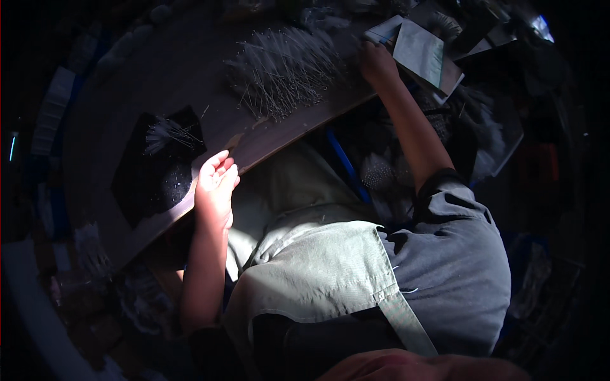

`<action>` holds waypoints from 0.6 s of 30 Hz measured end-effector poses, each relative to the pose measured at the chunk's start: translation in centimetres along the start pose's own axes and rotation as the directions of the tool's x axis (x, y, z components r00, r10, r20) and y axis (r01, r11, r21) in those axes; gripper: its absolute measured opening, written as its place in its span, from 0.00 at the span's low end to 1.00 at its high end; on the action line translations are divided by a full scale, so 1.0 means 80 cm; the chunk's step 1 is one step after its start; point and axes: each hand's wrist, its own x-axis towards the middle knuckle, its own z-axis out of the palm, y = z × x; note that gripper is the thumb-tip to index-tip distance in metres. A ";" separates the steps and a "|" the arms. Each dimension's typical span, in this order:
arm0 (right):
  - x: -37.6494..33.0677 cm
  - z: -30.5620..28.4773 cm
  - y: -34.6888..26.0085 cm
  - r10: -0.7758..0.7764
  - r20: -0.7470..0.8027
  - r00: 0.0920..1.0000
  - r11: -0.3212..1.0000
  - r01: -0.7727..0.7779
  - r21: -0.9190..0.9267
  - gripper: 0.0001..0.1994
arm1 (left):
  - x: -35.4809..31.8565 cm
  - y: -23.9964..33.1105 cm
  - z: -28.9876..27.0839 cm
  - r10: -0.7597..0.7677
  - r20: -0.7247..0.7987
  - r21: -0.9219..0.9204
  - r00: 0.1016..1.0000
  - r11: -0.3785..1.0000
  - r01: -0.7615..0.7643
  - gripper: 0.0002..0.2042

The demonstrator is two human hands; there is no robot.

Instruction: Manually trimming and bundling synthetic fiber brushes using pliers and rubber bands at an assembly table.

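Observation:
My left hand (216, 184) is at the table's near edge, brightly lit, its fingers loosely bent with gaps and nothing visible in them. Beside it, on a black mat (149, 174), lies a small bundle of thin stems with pale, feathery ends (170, 134). My right hand (380, 65) reaches to the far right, fingers bent together at the edge of a pale, shallow box (385, 30); what they grip there is too dark to make out. Between the hands, a large heap of thin stems with whitish tips (286, 73) spreads over the table.
The brown wooden table (95, 152) runs diagonally, its near edge in front of my apron (318, 267). A pale greenish panel (419, 52) leans over the box. Below the right arm are a blue bar (346, 162) and a speckled whitish bundle (378, 171). Tan scraps (235, 141) lie along the edge.

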 end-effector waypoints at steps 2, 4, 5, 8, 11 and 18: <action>-0.003 0.010 0.012 0.029 -0.041 0.999 0.998 -0.031 -0.048 0.13 | 0.019 0.007 0.008 0.027 0.001 0.057 1.000 0.998 -0.027 0.22; -0.009 0.013 0.017 -0.005 -0.054 0.999 0.993 -0.002 -0.119 0.12 | 0.039 0.015 0.015 0.051 0.012 0.099 0.999 0.994 -0.052 0.23; -0.009 0.013 0.016 -0.044 -0.082 0.996 0.989 0.032 -0.143 0.12 | 0.050 0.020 0.018 0.088 0.033 0.106 0.996 0.990 -0.091 0.24; -0.007 0.009 0.007 -0.270 -0.242 0.932 0.939 0.199 -0.282 0.12 | 0.082 0.033 0.022 0.079 -0.022 0.183 0.997 0.980 -0.073 0.25; 0.009 0.006 -0.011 -0.343 -0.189 0.920 0.935 0.353 0.021 0.15 | 0.118 0.045 0.030 0.096 -0.086 0.178 0.992 0.981 -0.079 0.25; 0.054 0.013 -0.057 -0.099 0.253 0.962 0.981 0.137 -0.134 0.38 | 0.193 0.064 0.057 -0.287 -0.123 0.052 0.950 0.954 0.295 0.46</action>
